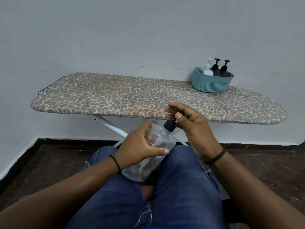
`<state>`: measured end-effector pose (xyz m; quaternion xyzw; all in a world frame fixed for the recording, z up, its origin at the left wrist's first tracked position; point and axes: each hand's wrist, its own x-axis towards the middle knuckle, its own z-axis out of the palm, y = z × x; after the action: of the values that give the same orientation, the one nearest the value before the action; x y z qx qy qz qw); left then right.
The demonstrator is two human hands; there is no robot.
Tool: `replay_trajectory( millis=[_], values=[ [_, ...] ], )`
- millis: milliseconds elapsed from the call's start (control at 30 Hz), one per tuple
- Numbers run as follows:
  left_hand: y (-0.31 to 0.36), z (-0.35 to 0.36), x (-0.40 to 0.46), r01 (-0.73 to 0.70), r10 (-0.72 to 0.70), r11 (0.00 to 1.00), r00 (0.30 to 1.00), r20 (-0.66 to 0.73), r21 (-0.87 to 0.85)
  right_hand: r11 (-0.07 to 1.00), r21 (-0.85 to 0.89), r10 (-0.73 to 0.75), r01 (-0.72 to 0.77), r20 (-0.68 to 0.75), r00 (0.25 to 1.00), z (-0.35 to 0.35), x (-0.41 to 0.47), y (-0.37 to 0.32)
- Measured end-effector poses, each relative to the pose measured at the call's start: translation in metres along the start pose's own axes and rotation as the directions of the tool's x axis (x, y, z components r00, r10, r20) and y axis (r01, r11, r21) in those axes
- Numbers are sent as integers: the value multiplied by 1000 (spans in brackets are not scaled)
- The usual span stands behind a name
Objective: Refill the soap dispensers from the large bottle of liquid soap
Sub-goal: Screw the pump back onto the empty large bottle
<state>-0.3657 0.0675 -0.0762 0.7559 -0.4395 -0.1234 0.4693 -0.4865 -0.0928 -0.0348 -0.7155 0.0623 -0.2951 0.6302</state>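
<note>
Empty dispenser held over the lap, pump top in the right hand's fingers.

An ironing board (115, 96) carries a teal basket (212, 84) of three pump bottles at its far right; no large soap bottle shows. Nearer, the clear dispenser (158, 146) lies tilted between the knees, the left hand (140, 146) wrapped round its body, the right hand (191, 126) pinching the black pump (170, 125). Squeezing the thin wall while twisting may let the bottle slip or the dip tube flick drips onto the jeans.

A leopard-print ironing board (115, 98) stands against a pale wall (115, 30), over dark floor tiles (49, 156)
</note>
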Motion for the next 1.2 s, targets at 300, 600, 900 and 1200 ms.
replay_trajectory(
  millis=[300,600,900,1200],
  values=[
    [-13,3,7,-21,35,972,998,57,-235,998,57,31,-39,144,989,-4,4,1],
    [-11,-1,10,-40,61,932,997,45,-361,987,68,136,-145,129,982,0,-1,2],
    [-3,-3,14,-56,72,892,997,19,-449,978,-70,210,-198,350,913,-11,-3,-9],
    [44,-29,91,-122,108,968,991,-75,-218,969,-242,-44,42,-5,999,-47,61,-68]
  ],
)
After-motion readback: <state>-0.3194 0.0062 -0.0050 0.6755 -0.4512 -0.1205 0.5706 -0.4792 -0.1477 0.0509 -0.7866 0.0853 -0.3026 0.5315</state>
